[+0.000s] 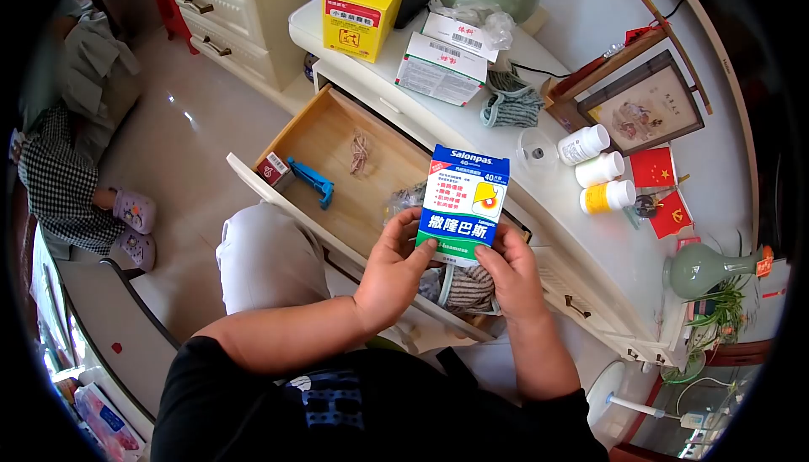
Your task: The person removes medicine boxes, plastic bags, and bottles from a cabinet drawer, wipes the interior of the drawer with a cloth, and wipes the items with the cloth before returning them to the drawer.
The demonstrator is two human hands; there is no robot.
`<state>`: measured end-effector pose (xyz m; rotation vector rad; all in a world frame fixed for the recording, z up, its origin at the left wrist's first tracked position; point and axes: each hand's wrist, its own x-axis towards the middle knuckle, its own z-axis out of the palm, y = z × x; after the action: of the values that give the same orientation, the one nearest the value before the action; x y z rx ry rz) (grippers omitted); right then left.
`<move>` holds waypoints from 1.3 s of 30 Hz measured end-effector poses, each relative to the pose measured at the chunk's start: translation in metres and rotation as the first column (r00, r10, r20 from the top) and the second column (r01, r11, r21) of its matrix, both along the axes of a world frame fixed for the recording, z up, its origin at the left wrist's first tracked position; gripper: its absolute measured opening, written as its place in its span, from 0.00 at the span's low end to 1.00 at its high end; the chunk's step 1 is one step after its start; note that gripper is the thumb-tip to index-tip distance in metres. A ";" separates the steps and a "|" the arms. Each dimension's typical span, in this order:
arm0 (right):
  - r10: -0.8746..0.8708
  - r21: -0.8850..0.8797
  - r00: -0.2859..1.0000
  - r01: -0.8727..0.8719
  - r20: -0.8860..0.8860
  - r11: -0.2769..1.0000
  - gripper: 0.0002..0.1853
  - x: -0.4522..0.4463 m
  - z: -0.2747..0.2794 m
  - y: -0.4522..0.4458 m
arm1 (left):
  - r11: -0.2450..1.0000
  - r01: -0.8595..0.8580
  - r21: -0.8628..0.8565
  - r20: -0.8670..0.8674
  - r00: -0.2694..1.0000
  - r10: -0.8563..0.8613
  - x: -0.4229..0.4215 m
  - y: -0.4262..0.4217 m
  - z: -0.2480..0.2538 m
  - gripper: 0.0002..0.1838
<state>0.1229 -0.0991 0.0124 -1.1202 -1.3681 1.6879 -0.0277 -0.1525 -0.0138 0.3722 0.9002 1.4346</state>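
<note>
Both my hands grip a Salonpas box point(462, 201), blue, white and green, tilted up over the open drawer. My left hand point(394, 264) holds its lower left edge with the thumb on the front. On the lower right side, my right hand point(511, 270) pinches it the same way. Beneath the box is the wooden drawer point(329, 138), pulled out. Inside lie a blue plastic tool-like piece point(312, 181), a small dark red box point(272, 169) and a bundle of string point(360, 152). A striped knitted item point(468, 290) shows below the box, partly hidden by my hands.
On the white cabinet top stand a yellow medicine box point(361, 16), white cartons point(442, 68), several pill bottles point(600, 167), a striped cloth point(512, 101), a framed picture point(645, 112) and small red flags point(661, 188). A person in purple clogs point(135, 222) is at the left.
</note>
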 end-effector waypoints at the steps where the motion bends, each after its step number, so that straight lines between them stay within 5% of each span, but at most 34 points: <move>1: 0.009 -0.006 1.000 -0.009 0.009 1.000 0.17 0.002 0.000 0.001 | 1.000 0.007 -0.011 -0.006 1.000 -0.007 0.001 0.001 0.001 0.19; 11: -0.005 -0.023 0.998 0.006 0.059 1.000 0.18 0.002 -0.004 0.004 | 0.997 0.018 -0.074 -0.015 1.000 -0.020 0.003 0.004 -0.002 0.23; 13: -0.007 0.050 0.995 0.002 0.095 0.999 0.18 0.001 -0.002 0.002 | 0.996 0.087 -0.014 -0.213 0.973 -0.088 0.005 0.004 -0.015 0.26; 18: -0.032 0.324 0.931 -0.095 0.364 0.941 0.21 -0.001 -0.007 -0.001 | 0.969 0.064 0.239 -0.455 0.889 0.053 0.005 0.004 -0.006 0.54; 21: -0.074 0.525 0.876 -0.216 0.477 0.823 0.24 -0.005 -0.005 -0.007 | 0.963 0.054 0.265 -0.483 0.871 0.084 0.004 0.009 -0.002 0.56; 22: -0.040 0.498 0.838 -0.284 0.545 0.820 0.25 -0.006 0.002 -0.011 | 0.968 0.066 0.243 -0.310 0.951 0.013 0.001 0.012 0.011 0.55; 25: 0.081 0.510 0.792 -0.464 0.605 0.724 0.26 -0.007 0.015 -0.013 | 0.980 0.197 -0.007 -0.216 0.957 -0.194 -0.007 0.013 0.006 0.40; 30: 0.047 0.421 0.868 -0.286 0.494 0.861 0.16 0.018 0.023 0.003 | 0.984 0.133 0.117 -0.071 0.990 -0.125 0.000 0.016 -0.002 0.27; 32: -0.102 0.428 0.902 -0.097 0.419 0.898 0.18 0.021 0.030 0.007 | 0.940 0.339 0.030 0.006 0.941 -0.339 -0.004 0.017 0.002 0.25; 37: -0.188 0.500 0.938 0.018 0.292 0.866 0.23 0.035 0.038 0.013 | 0.831 0.555 -0.043 -0.227 0.805 -0.549 -0.005 0.022 0.002 0.24; 39: -0.006 0.429 0.952 -0.132 0.306 0.894 0.23 0.044 0.035 0.014 | 0.796 0.595 -0.108 -0.351 0.726 -0.591 -0.006 0.021 0.006 0.24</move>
<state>0.1671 -0.0849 0.0478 -1.0935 -1.8863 1.1783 -0.0332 -0.1312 -0.0082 0.8817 0.9538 0.7741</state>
